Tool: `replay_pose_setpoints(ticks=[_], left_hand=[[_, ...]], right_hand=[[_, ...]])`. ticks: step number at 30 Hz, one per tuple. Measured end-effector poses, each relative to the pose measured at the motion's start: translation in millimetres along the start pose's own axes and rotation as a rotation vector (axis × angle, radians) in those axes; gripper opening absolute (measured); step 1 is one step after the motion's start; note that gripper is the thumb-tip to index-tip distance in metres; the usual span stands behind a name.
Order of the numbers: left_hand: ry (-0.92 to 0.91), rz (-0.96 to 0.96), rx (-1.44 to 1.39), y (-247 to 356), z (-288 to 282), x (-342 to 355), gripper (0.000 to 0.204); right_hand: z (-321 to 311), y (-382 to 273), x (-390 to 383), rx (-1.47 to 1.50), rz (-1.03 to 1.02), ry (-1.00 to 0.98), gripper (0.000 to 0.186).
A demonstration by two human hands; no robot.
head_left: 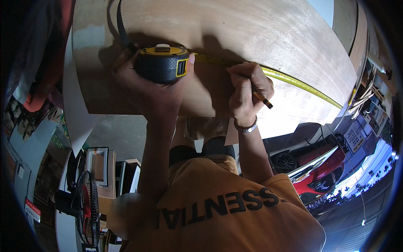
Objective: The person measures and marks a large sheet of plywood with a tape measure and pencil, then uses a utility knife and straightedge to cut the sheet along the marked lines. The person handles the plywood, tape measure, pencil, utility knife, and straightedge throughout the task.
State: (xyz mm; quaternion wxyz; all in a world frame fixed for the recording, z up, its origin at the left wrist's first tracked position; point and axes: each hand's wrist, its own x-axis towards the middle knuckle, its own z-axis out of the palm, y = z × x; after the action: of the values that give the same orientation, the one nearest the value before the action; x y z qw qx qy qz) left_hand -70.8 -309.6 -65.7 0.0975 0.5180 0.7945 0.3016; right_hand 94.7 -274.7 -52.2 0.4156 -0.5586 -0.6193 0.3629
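Observation:
A black and yellow tape measure (161, 65) sits in my left hand (159, 94), the fingers wrapped round its case and the thumb near the tape's mouth. From it the yellow blade (300, 83) runs to the right across a wide plywood sheet (168, 25), as far as the sheet's right side. My right hand (251, 88) rests by the blade and pinches a pencil (262, 98) with a dark barrel. Its writing tip points at the wood near the blade and is hard to make out. A dark strap (121, 25) trails from the tape case.
Beyond the plywood's near edge lies a grey floor (119, 132). A black fan (86, 206) stands at the lower left, beside wooden frames (98, 166). Thin wood strips (366, 98) are stacked at the right, and a red car (321, 172) is parked outside on that side.

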Motion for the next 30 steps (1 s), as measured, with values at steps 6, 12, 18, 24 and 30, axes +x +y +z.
replay_pose_setpoints(ticks=[6, 12, 18, 24, 30], left_hand=[[0.084, -0.012, -0.137, -4.3, 5.9, -1.1, 0.094], [0.105, -0.018, -0.137, -5.7, 7.7, -0.8, 0.093], [0.001, -0.006, -0.030, -3.0, 2.4, -0.3, 0.100], [0.010, 0.016, 0.025, -1.1, 0.5, 1.3, 0.102], [0.031, 0.041, -0.026, -3.8, 3.6, 0.8, 0.102]], right_hand=[[-0.6, -0.9, -0.8, 0.016, 0.014, -0.008, 0.011], [-0.1, 0.7, -2.8, -0.001, 0.011, -0.004, 0.014], [-0.9, 1.9, -2.4, -0.022, 0.000, -0.018, 0.014], [-1.3, -0.7, 0.1, 0.019, 0.018, -0.013, 0.010], [-1.0, -0.4, -0.2, 0.027, 0.004, -0.003, 0.010]])
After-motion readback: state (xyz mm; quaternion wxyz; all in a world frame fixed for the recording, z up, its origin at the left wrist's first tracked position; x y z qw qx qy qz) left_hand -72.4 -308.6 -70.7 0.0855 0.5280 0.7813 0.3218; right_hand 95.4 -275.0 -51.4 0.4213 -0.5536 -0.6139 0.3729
